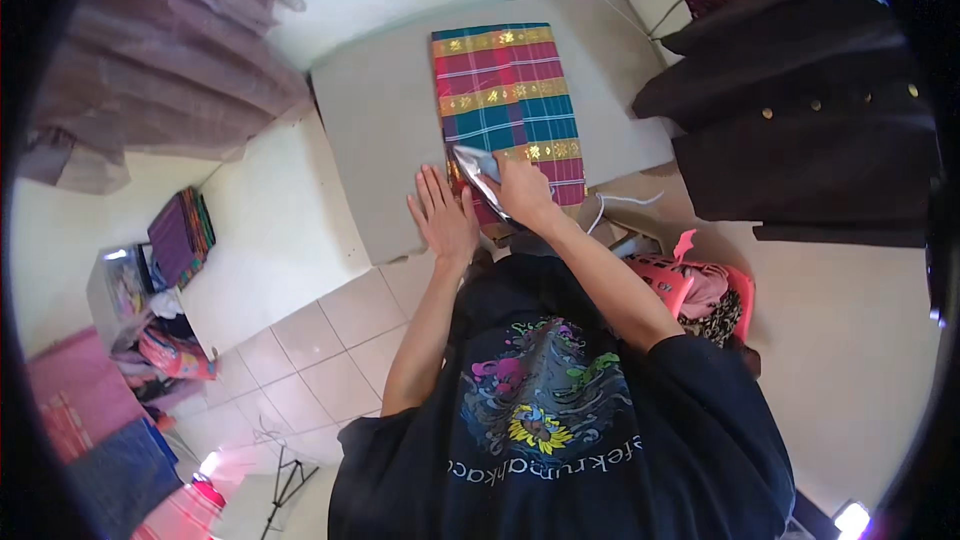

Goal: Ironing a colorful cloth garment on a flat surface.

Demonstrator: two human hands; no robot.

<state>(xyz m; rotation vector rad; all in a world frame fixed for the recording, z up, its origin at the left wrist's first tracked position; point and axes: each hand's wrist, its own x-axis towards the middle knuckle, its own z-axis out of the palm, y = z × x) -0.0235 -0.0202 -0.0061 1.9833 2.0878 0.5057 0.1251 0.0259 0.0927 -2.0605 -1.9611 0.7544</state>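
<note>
My right hand (523, 191) grips a clothes iron (475, 169) with a shiny metal body, its tip pointing away from me. The iron rests on the left edge of a folded plaid cloth (502, 116) in red, teal and purple, banded with gold floral patterns. Flat beside that edge, my left hand (444, 219) has its fingers apart and holds nothing; its thumb is close to the cloth. Under both lies a grey-beige ironing surface (375, 157). My right hand covers most of the iron's handle.
A coral plastic basket (667, 276) of clothes stands right of my body, near a white cord (626, 199). Dark buttoned clothing (802, 142) hangs at right, brownish garments (172, 60) at upper left. Folded fabrics (180, 236) sit at left. A black tripod (283, 484) stands on the tiled floor (330, 360).
</note>
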